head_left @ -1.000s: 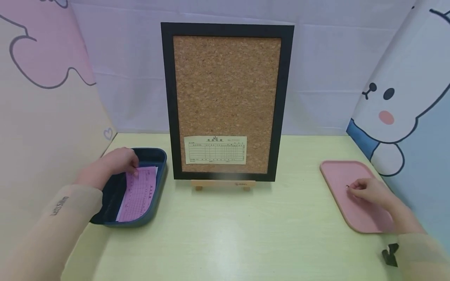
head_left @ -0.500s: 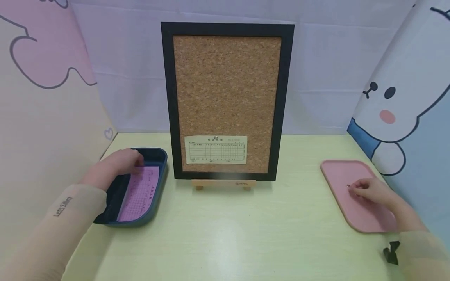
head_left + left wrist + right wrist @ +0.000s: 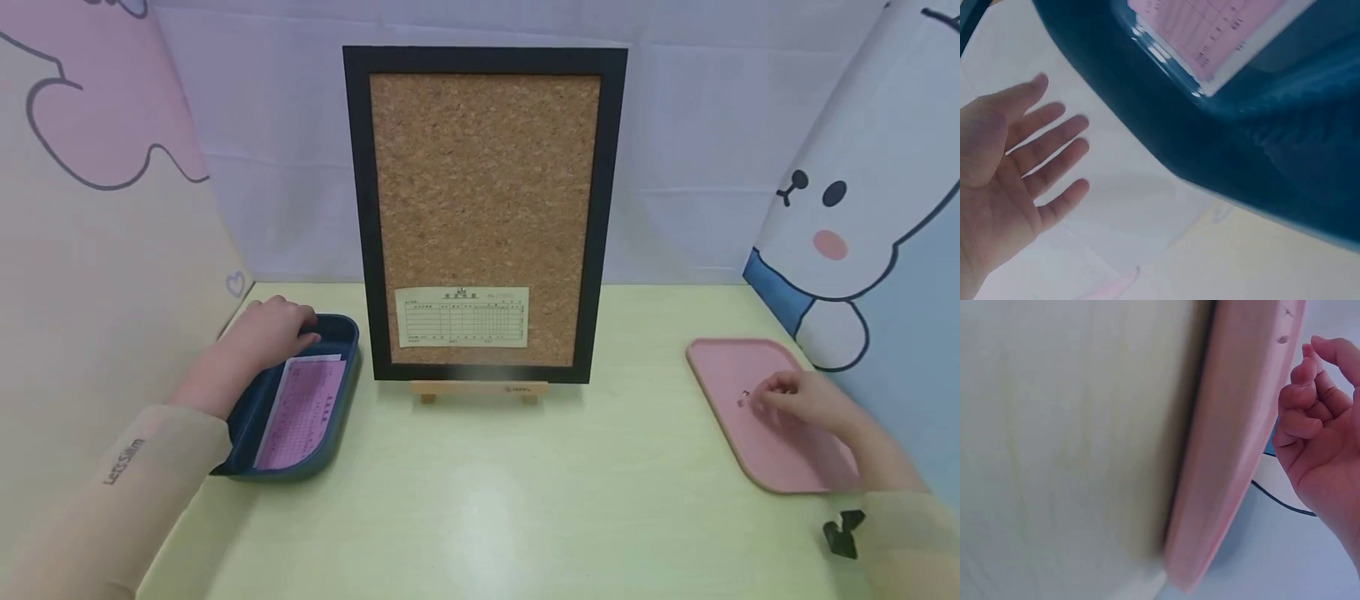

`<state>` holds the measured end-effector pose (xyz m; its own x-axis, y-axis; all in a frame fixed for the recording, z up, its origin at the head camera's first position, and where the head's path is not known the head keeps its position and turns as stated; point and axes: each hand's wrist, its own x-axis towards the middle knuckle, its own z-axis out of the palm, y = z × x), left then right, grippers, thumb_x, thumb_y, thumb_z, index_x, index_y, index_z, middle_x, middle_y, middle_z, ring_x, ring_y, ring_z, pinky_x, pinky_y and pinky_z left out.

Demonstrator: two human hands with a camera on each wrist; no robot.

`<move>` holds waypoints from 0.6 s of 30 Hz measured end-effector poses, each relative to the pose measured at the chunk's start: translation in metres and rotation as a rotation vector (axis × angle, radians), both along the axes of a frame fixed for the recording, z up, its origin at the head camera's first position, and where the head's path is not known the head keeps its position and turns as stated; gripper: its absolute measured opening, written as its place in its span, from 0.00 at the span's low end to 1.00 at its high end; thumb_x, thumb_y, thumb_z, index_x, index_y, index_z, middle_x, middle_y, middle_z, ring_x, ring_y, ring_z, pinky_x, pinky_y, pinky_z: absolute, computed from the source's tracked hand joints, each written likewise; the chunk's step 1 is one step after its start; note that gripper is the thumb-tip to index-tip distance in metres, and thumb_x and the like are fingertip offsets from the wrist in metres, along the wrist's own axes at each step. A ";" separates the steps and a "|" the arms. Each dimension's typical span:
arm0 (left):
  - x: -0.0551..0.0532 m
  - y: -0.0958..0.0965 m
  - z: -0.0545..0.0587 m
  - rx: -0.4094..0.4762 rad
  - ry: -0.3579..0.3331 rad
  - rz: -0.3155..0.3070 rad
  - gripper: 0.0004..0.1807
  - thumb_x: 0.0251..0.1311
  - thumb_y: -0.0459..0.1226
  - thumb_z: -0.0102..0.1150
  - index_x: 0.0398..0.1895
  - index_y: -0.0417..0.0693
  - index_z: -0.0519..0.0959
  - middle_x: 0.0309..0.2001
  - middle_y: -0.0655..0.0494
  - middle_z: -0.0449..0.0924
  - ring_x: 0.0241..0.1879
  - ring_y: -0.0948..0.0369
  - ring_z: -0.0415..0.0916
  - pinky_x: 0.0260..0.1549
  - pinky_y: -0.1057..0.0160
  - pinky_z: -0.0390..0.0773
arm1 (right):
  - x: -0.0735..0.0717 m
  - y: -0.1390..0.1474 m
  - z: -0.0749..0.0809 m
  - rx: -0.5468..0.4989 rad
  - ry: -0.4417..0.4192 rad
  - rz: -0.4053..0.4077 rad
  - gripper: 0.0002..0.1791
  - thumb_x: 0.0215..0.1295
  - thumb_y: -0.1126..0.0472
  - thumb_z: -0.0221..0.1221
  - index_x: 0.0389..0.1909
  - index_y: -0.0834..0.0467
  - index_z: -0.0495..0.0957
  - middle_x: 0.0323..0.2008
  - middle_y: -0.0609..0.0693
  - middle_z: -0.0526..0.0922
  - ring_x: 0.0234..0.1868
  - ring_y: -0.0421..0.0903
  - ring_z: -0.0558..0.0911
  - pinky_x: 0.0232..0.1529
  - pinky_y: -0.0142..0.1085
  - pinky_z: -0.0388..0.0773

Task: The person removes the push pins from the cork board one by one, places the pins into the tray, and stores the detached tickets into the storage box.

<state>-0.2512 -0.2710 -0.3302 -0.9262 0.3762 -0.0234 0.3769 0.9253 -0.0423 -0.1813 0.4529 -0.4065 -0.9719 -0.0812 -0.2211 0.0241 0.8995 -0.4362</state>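
Note:
My left hand [image 3: 277, 329] is over the far left part of a dark blue tray [image 3: 345, 329], its fingers spread and nothing in them in the left wrist view. Pink printed slips [image 3: 303, 412] lie in that tray, with white paper edges showing beneath. On the right, my right hand [image 3: 802, 402] hovers over a pink tray [image 3: 731, 354], its fingers loosely curled. I see nothing held between its thumb and fingers in the right wrist view. Beside the fingertips, tiny items [image 3: 742, 399] lie on the pink tray, too small to identify.
A black-framed cork board [image 3: 487, 183] stands on a small wooden stand [image 3: 480, 388] at the table's back. A pale yellow printed form [image 3: 462, 317] is on its lower part. A small black object [image 3: 843, 535] shows by the right sleeve. Cloth walls enclose the table [image 3: 480, 492].
My left hand has let go of the pink slips and lifted away from them toward the tray's far end. The right hand has drawn slightly right from the tiny items.

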 end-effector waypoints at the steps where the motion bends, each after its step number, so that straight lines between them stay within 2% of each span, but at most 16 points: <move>1: 0.001 0.002 0.001 -0.003 0.025 0.009 0.15 0.58 0.40 0.61 0.43 0.37 0.80 0.39 0.41 0.82 0.42 0.43 0.76 0.40 0.41 0.72 | 0.000 -0.001 0.003 0.006 0.010 0.002 0.17 0.65 0.54 0.57 0.41 0.66 0.78 0.28 0.49 0.76 0.27 0.41 0.70 0.26 0.31 0.68; 8: 0.013 0.014 0.010 0.043 0.168 0.052 0.18 0.59 0.40 0.61 0.48 0.37 0.78 0.47 0.36 0.79 0.52 0.39 0.68 0.46 0.38 0.67 | 0.003 -0.012 0.023 0.009 0.086 -0.010 0.20 0.64 0.50 0.59 0.42 0.65 0.77 0.31 0.49 0.78 0.27 0.38 0.71 0.26 0.31 0.71; 13: 0.021 0.024 0.016 0.095 0.216 0.053 0.20 0.59 0.40 0.61 0.51 0.37 0.76 0.51 0.36 0.77 0.54 0.39 0.66 0.48 0.37 0.66 | 0.006 -0.024 0.039 -0.012 0.119 -0.040 0.21 0.65 0.48 0.57 0.45 0.63 0.74 0.34 0.52 0.78 0.29 0.36 0.71 0.26 0.31 0.72; 18: 0.025 0.029 0.019 0.170 0.261 0.068 0.23 0.60 0.40 0.60 0.56 0.38 0.72 0.54 0.36 0.74 0.55 0.38 0.64 0.48 0.37 0.65 | 0.009 -0.039 0.054 -0.011 0.151 -0.062 0.24 0.65 0.44 0.56 0.47 0.62 0.73 0.37 0.56 0.77 0.32 0.42 0.71 0.27 0.32 0.71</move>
